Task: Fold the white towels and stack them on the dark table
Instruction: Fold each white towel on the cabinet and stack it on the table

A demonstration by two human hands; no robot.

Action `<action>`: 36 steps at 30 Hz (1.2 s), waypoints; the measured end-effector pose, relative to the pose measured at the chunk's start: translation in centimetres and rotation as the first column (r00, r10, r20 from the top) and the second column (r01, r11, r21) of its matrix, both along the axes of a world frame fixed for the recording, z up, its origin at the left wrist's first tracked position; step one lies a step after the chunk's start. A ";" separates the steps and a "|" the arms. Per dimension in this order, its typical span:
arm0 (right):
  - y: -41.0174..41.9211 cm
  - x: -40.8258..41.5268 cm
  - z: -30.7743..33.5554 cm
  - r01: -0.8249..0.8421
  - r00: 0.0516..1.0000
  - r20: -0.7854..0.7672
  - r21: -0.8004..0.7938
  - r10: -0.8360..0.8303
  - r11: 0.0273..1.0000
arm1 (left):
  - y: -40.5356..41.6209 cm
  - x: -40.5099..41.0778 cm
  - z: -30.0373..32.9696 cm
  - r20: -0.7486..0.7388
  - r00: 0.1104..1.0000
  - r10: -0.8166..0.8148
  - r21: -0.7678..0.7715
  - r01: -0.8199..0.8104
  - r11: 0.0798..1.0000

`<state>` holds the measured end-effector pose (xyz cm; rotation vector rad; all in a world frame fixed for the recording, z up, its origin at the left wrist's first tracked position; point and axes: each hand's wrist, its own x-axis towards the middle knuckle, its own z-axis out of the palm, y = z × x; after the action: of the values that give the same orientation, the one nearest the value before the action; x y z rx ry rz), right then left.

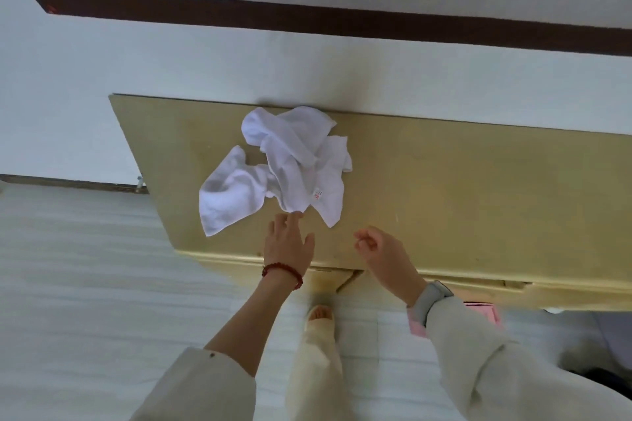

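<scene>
- Now reaching with the left hand (288, 243) toward the crumpled white towels (280, 164), fingers straight and spread, holding nothing.
- Just touching, or nearly touching, the nearest hanging corner of the towel pile with the left fingertips (294, 215); cannot tell whether contact is made.
- Hovering with the right hand (379, 251) to the right of the left hand and well apart from the cloth, fingers loosely curled, gripping nothing.
- Lying just beyond the left fingertips, in an unfolded heap on the yellowish tabletop (444, 188): at least two white towels, one bunched on the side away from the right hand, another draped across it with a small label (318, 196) showing close to the left fingertips.
- Reaching back, on the far side of the heap from both hands, right up to the table's rear edge against the pale wall (205, 55).
- Wearing a red bead bracelet (282, 272) at the left wrist and a grey-banded watch (431, 297) at the right wrist, with cream sleeves (496, 362) covering both forearms.
- Standing below both hands on a pale floor (85, 267), one sandalled foot (319, 314) showing under the table's front edge, between the two wrists.
- Sitting partly hidden behind the right wrist: something pink (485, 313), too covered to name.
</scene>
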<state>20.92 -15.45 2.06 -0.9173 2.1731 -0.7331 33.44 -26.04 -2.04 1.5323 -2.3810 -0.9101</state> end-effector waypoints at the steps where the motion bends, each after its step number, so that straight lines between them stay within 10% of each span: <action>1: -1.3 -0.9 -0.5 -0.008 1.000 0.009 0.016 0.008 1.000 | -1.3 -1.0 -0.8 0.043 0.999 -0.022 -0.026 0.023 0.999; 7: -6.2 -4.2 -2.3 -0.030 0.996 0.084 0.041 0.026 0.999 | -6.2 -3.7 -3.9 0.199 0.975 -0.104 -0.244 0.152 0.958; 18: -11.3 -6.4 1.4 -0.206 0.964 0.135 -0.176 0.230 0.963 | -11.0 -9.3 8.5 -0.397 0.915 0.067 0.016 -0.066 0.998; 25: -10.0 -13.7 9.0 -0.055 0.997 -0.073 -0.500 0.022 0.865 | -8.9 -16.1 18.4 -0.606 0.792 -0.075 0.048 0.130 0.990; 36: 5.8 -32.0 14.3 0.163 0.906 -0.308 -0.378 -0.291 0.911 | -0.9 -32.2 23.6 -0.638 0.713 -0.291 -0.199 0.212 0.957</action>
<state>-11.11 -9.60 16.36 -1.0438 2.5570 -1.1705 1.27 -26.99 21.53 0.6572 -2.0612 -1.1164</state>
